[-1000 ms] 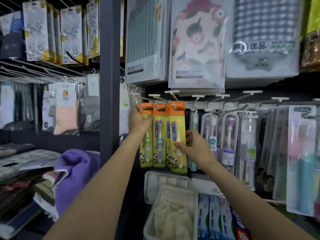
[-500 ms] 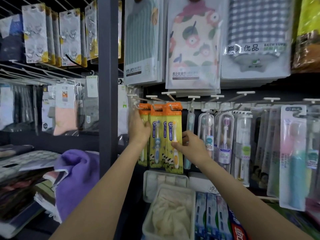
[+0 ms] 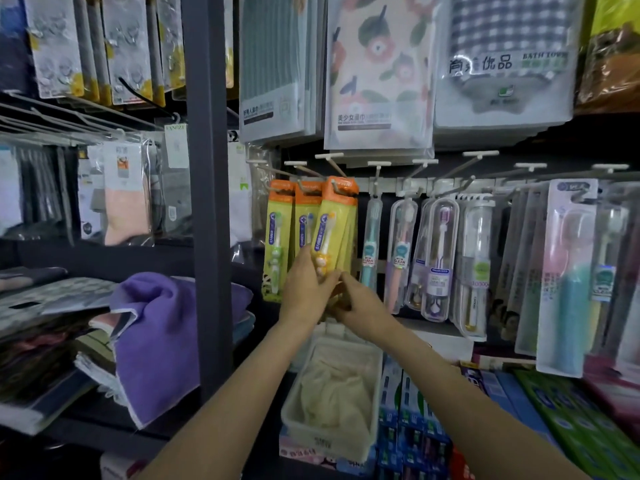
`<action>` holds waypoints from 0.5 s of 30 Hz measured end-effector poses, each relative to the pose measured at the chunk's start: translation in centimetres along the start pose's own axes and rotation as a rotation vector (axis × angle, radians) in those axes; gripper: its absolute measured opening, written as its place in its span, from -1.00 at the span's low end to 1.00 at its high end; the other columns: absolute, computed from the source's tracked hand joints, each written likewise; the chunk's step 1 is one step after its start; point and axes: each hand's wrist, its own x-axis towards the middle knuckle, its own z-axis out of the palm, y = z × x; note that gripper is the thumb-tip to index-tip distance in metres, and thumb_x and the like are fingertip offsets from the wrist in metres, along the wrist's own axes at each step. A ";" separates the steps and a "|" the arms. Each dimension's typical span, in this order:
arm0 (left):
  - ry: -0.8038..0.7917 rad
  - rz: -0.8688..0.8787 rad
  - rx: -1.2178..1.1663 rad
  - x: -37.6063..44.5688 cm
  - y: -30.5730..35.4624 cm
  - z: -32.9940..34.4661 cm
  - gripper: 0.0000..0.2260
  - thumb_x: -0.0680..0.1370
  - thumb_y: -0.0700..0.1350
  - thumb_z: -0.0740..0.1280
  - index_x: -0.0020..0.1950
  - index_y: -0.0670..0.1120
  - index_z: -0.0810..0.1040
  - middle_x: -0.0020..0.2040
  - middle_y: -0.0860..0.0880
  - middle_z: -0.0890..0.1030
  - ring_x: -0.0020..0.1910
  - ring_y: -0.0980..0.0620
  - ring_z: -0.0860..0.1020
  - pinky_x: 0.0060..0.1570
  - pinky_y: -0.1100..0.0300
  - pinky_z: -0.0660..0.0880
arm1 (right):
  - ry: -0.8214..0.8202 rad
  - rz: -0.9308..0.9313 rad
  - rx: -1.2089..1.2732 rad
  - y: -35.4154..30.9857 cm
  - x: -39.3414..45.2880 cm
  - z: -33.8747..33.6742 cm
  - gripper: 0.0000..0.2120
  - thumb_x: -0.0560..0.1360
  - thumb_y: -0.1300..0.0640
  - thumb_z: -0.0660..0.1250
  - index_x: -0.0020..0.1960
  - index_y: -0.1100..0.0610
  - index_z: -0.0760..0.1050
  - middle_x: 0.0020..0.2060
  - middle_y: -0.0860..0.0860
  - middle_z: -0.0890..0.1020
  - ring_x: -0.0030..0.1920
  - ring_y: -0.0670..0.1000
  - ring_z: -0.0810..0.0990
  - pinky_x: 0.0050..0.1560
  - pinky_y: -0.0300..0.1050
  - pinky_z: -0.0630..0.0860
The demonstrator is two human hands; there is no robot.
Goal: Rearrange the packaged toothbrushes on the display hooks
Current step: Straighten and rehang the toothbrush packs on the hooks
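**Two hands on the yellow toothbrush packs**

Where the two hands meet, low on the packs, they hold the front yellow pack (image 3: 330, 230). The left hand (image 3: 306, 289) has its fingers curled round the bottom of the pack from the left. The right hand (image 3: 360, 303) pinches the bottom from the right, and the fingertips of both hands touch.

That pack hangs from a white hook (image 3: 334, 168) by its orange top. It is long and thin. Its top points up at the hook and its bottom swings down and to the left, so it hangs tilted. Two more yellow packs (image 3: 277, 237) hang just beside it on the left, and these hang nearly straight.

A dark post (image 3: 207, 202) stands close on the left, with only a small gap between it and the packs. On the right, clear packs (image 3: 438, 258) with other toothbrushes hang close by, with a thin gap before the first one. Towel packs (image 3: 377, 71) hang just above the hooks. A white bin (image 3: 329, 441) sits under the hands, with open room between it and the packs.
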 end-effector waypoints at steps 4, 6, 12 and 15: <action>0.070 0.033 0.132 0.2 -0.6 -0.7 -0.76 0.52 -0.11 0.34 -0.03 -0.05 0.25 -0.30 0.12 0.34 -0.37 0.23 0.33 -0.39 0.46 0.32 | 0.195 0.022 -0.063 1.6 0.2 -1.3 -0.67 0.47 0.40 0.23 0.23 0.25 0.41 0.04 0.11 0.54 0.00 0.02 0.51 -0.04 -0.28 0.40; 0.085 0.045 0.144 0.2 -0.7 -0.9 -0.79 0.52 -0.11 0.33 -0.05 -0.07 0.28 -0.29 0.12 0.34 -0.35 0.19 0.34 -0.41 0.37 0.28 | 0.343 0.101 -0.071 2.5 0.8 -2.1 -0.69 0.48 0.38 0.26 0.22 0.26 0.42 0.08 0.13 0.52 0.09 0.07 0.49 0.09 -0.16 0.45; 0.093 0.069 0.206 -0.5 -1.1 -0.2 -0.74 0.54 -0.08 0.30 0.15 -0.15 0.36 -0.08 0.03 0.40 -0.13 0.07 0.40 -0.26 0.30 0.20 | 0.343 0.346 0.108 3.7 2.7 -1.5 -0.49 0.48 0.20 0.36 0.36 0.25 0.24 0.20 0.18 0.48 0.18 0.15 0.49 0.17 -0.02 0.46; 0.103 0.099 0.226 -0.7 -1.6 0.0 -0.77 0.54 -0.08 0.30 0.10 -0.15 0.37 -0.07 0.00 0.42 -0.14 0.08 0.38 -0.23 0.26 0.23 | 0.394 0.398 0.125 4.2 3.3 -1.1 -0.52 0.48 0.22 0.35 0.33 0.24 0.26 0.18 0.16 0.49 0.19 0.15 0.48 0.17 0.00 0.46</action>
